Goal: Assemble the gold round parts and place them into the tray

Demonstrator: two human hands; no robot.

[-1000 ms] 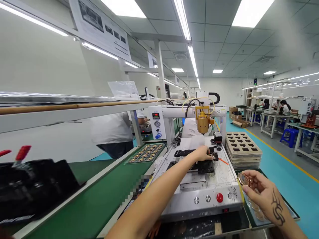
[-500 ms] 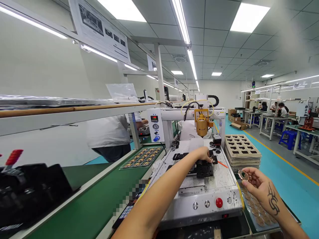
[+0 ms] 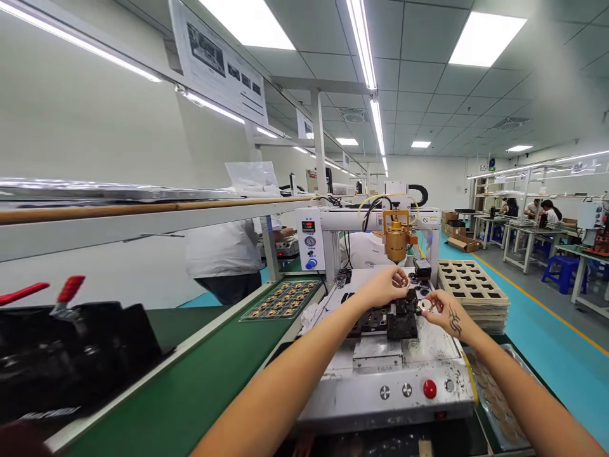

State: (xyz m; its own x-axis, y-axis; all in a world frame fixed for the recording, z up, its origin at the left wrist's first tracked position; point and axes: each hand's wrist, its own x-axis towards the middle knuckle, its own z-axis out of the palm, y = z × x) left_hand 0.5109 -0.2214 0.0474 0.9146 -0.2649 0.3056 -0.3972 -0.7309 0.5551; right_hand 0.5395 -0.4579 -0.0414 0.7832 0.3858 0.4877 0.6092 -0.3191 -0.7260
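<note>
My left hand [image 3: 384, 289] is closed, its fingertips pinching a small round rose-gold part [image 3: 404, 282] just above the black fixture [image 3: 402, 322]. My right hand [image 3: 446, 313] grips a rose-gold ring-shaped case [image 3: 425, 306] by its rim, at the right side of that fixture. The fixture sits on the white bed of a benchtop machine [image 3: 380, 397]. Behind my left hand hangs the machine's gold-coloured cylindrical head [image 3: 396, 242]. My fingers partly cover both parts.
A sheet of round parts [image 3: 499, 397] lies right of the machine, under my right forearm. Stacked trays [image 3: 473, 285] stand behind it. On the left, a tray of gold parts [image 3: 285, 299] rests on the green conveyor [image 3: 200, 374]. A person in white [image 3: 223, 247] stands beyond.
My left hand has risen from the fixture with a round part in its fingers. My right hand has brought the rose-gold case left and up from above the parts sheet to the fixture.
</note>
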